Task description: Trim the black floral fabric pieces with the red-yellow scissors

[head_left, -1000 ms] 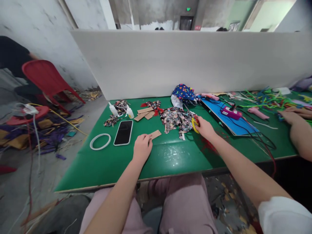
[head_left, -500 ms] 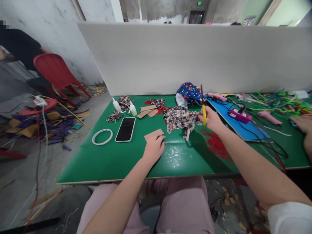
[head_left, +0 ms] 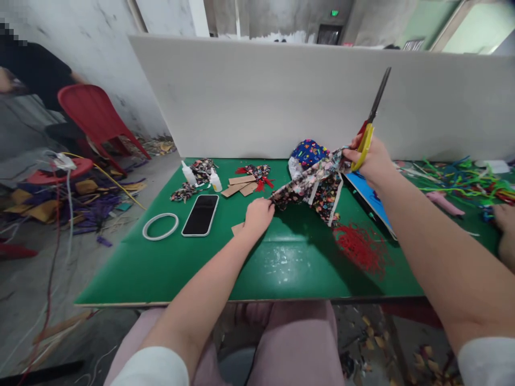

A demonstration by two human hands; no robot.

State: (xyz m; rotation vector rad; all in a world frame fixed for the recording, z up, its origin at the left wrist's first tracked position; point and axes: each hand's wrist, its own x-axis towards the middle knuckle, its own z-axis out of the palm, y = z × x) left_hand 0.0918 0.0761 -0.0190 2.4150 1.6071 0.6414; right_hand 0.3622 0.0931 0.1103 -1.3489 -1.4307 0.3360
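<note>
My left hand (head_left: 260, 215) is closed on the near left end of a floral fabric piece (head_left: 306, 181). Its other end is pinched in my right hand (head_left: 368, 158), which also holds yellow-handled scissors (head_left: 377, 99) with the blades pointing up. The fabric stretches between both hands, and a flap with white strips hangs from it. Partly under my left wrist lies a brown cardboard piece (head_left: 237, 229). Below the fabric is a heap of red string bits (head_left: 359, 249). Behind it sits a blue patterned cloth bundle (head_left: 309, 154).
On the green table (head_left: 193, 279) are a phone (head_left: 200, 215), a white ring (head_left: 160, 227), glue bottles (head_left: 216, 180), cardboard strips (head_left: 244, 185) and a blue board (head_left: 372, 198). A pale partition (head_left: 257, 96) stands behind. At right, another person's hand (head_left: 505, 219) is near green strips (head_left: 462, 174).
My left hand has moved from the cardboard to the fabric's left end. My right hand has risen to the right with the scissors, lifting and stretching the fabric.
</note>
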